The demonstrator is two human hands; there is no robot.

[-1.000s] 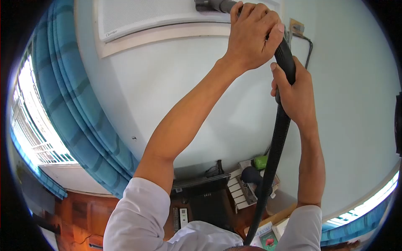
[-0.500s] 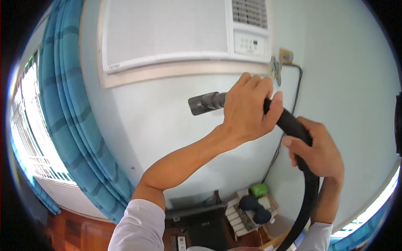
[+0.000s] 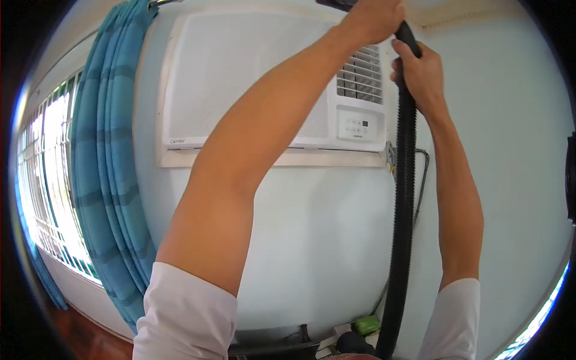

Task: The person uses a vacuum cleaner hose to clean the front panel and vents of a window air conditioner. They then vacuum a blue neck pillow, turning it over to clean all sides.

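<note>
My left hand (image 3: 377, 19) is raised to the top edge of the view, wrapped round the black tube end of a vacuum hose. Beyond it, a dark nozzle (image 3: 336, 5) is partly cut off by the frame edge. Just below and to the right, my right hand (image 3: 422, 73) grips the same vacuum hose (image 3: 403, 180), whose ribbed length hangs down to the bottom of the view. Behind my left arm is a white window air conditioner (image 3: 240, 78), with louvres (image 3: 360, 78) and a control panel (image 3: 357, 125) at its right. Both hands are above the panel.
Blue curtains (image 3: 111, 150) hang at left beside a barred window (image 3: 51, 168). A cable (image 3: 425, 174) runs down the wall right of the air conditioner. Low down are a dark screen (image 3: 273, 349), a green item (image 3: 366, 325) and a dark rounded object (image 3: 354, 343).
Both hands have risen with the hose and nozzle, from below the air conditioner to its upper edge. The view has tilted upward, and the hose now hangs straighter.
</note>
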